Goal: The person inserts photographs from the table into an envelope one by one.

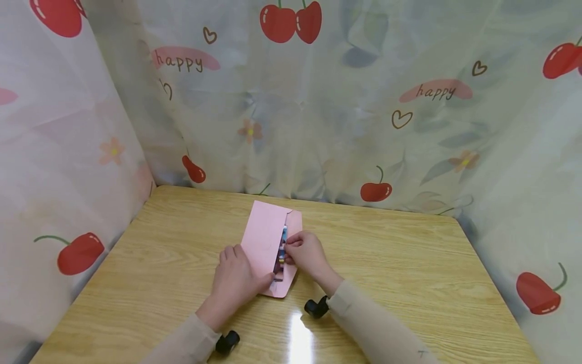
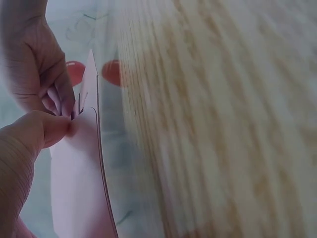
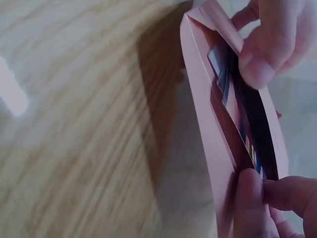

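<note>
A pink envelope (image 1: 265,227) stands slanted over the table in the head view, its long opening and flap (image 1: 294,222) facing right. Colourful printed cards or papers (image 1: 282,247) show inside the slit; the right wrist view shows their edges (image 3: 245,131) between the pink walls. My left hand (image 1: 234,275) grips the envelope's lower left part, thumb (image 2: 57,126) at the opening's edge. At the opening, my right hand (image 1: 309,255) pinches the printed contents with thumb and fingertips (image 3: 250,191). The contents' lower part is hidden in the envelope.
Under the hands lies a wood-grain table (image 1: 391,263) with a bright reflection near the front. Black wrist-camera pieces (image 1: 317,307) hang by both wrists. A curtain (image 1: 300,111) printed with cherries surrounds the table at the back and sides.
</note>
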Available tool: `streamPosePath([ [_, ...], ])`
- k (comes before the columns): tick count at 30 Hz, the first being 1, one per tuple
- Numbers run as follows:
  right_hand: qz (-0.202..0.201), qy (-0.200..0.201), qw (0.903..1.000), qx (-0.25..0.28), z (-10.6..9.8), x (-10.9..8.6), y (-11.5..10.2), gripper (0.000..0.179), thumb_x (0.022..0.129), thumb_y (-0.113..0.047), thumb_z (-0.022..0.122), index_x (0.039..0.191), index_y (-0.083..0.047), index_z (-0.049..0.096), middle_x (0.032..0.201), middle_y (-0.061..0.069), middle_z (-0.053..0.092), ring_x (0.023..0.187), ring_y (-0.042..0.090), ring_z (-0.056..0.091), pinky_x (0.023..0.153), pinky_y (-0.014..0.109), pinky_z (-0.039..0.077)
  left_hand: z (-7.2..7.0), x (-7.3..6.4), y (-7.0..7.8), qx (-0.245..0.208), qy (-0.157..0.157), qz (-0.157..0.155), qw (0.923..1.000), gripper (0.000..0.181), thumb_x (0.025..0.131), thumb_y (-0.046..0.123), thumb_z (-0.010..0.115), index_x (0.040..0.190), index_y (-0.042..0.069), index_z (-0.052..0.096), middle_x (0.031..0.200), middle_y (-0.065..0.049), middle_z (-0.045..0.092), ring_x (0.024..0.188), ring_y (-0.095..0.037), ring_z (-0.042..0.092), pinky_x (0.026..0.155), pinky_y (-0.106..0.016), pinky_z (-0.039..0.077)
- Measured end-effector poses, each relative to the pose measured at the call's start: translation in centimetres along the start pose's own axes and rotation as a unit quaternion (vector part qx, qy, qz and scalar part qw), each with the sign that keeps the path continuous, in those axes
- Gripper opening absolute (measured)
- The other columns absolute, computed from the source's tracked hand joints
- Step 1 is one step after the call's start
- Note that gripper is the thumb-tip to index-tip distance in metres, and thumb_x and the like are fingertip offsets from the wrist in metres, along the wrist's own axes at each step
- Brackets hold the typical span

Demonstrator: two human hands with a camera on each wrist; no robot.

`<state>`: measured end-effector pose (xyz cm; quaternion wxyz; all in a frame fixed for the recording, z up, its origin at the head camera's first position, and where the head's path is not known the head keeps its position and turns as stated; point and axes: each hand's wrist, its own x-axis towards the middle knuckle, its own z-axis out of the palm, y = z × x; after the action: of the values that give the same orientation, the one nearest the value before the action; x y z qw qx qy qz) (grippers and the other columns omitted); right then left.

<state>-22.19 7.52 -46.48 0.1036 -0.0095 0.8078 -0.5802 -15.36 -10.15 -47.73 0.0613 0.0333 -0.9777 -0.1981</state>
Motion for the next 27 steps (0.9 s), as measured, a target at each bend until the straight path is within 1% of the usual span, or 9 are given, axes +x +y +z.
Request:
streamPosePath([
  [6, 0.005, -0.013, 0.9997, 0.02, 0.5, -0.3, 0.1, 0.013, 0.086, -0.001, 0.067, 0.095, 0.004, 0.06, 0.079, 0.015, 0.067, 0.065, 0.023, 0.068, 0.058, 0.034, 0.056, 0.0, -0.1, 0.1, -0.003, 0.009, 0.001, 1.0, 0.106, 0.06, 0.072, 0.072, 0.116, -0.013, 0.043, 0.101, -0.022, 0.042, 0.094, -0.033, 0.042, 0.073, -0.043, 0.047],
  [10, 0.01, -0.013, 0.9996, 0.023, 0.8, -0.5, 0.2, 0.014, 0.086, -0.002, 0.068, 0.095, 0.003, 0.06, 0.077, 0.013, 0.066, 0.064, 0.022, 0.068, 0.058, 0.034, 0.056, 0.0, -0.1, 0.1, -0.003, 0.014, 0.003, 0.9999, 0.103, 0.061, 0.07, 0.072, 0.114, -0.013, 0.044, 0.1, -0.022, 0.042, 0.093, -0.034, 0.042, 0.071, -0.043, 0.047],
  [20, 0.005, -0.008, 0.9997, 0.023, 1.1, -0.3, 0.3, 0.014, 0.086, -0.006, 0.07, 0.094, 0.001, 0.061, 0.077, 0.012, 0.068, 0.063, 0.02, 0.067, 0.058, 0.034, 0.056, 0.1, 0.0, 0.1, 0.002, 0.008, -0.003, 1.0, 0.104, 0.063, 0.07, 0.072, 0.116, -0.015, 0.042, 0.102, -0.024, 0.042, 0.092, -0.034, 0.042, 0.071, -0.043, 0.048],
  [23, -0.012, -0.012, 0.9998, -0.004, 0.8, -0.5, 0.1, 0.014, 0.089, -0.01, 0.069, 0.096, -0.001, 0.061, 0.078, 0.01, 0.067, 0.064, 0.018, 0.066, 0.058, 0.032, 0.055, 0.1, 0.2, -0.1, 0.007, 0.009, -0.003, 0.9999, 0.103, 0.063, 0.07, 0.072, 0.114, -0.015, 0.043, 0.1, -0.023, 0.042, 0.091, -0.033, 0.043, 0.07, -0.044, 0.048],
  [25, -0.038, -0.008, 0.9986, -0.036, 0.3, -0.7, 0.0, 0.014, 0.09, -0.015, 0.068, 0.097, -0.004, 0.062, 0.079, 0.008, 0.066, 0.065, 0.018, 0.064, 0.058, 0.031, 0.054, 0.0, 0.4, -0.4, 0.012, 0.008, -0.006, 0.9999, 0.103, 0.063, 0.07, 0.072, 0.113, -0.015, 0.044, 0.099, -0.023, 0.043, 0.089, -0.033, 0.044, 0.069, -0.044, 0.049],
  [27, -0.067, 0.011, 0.9947, -0.077, -0.3, -0.7, -0.1, 0.014, 0.091, -0.02, 0.067, 0.098, -0.008, 0.063, 0.081, 0.004, 0.065, 0.068, 0.015, 0.062, 0.06, 0.03, 0.053, -0.3, 0.7, -0.7, 0.024, 0.001, -0.012, 0.9996, 0.103, 0.063, 0.071, 0.072, 0.113, -0.015, 0.044, 0.098, -0.023, 0.044, 0.088, -0.033, 0.045, 0.069, -0.044, 0.049],
])
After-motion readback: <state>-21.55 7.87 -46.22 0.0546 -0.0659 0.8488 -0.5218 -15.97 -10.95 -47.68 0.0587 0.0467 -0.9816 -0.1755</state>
